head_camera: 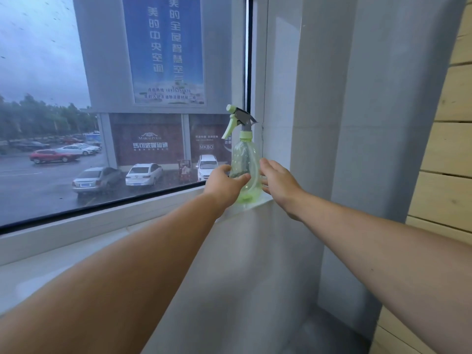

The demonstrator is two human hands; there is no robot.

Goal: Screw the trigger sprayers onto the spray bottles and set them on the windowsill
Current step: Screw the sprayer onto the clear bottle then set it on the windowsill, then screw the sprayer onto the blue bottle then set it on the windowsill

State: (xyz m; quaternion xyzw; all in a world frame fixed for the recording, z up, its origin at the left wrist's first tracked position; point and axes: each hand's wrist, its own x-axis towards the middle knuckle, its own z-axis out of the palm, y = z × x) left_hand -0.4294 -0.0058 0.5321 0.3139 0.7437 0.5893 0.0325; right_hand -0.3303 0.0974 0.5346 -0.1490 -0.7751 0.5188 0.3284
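Both forearms reach out over the windowsill point(76, 254). The left hand point(224, 183) curls loosely around the spray bottle point(245, 162), thumb across its front; the right hand point(278, 181) is spread open just beside it, contact unclear. The bottle stands upright at the sill's far right end, sprayer point(238, 120) fitted. Best to let go gently, straight back. The wall point(314, 149) crowds the right; leftward the sill is free.
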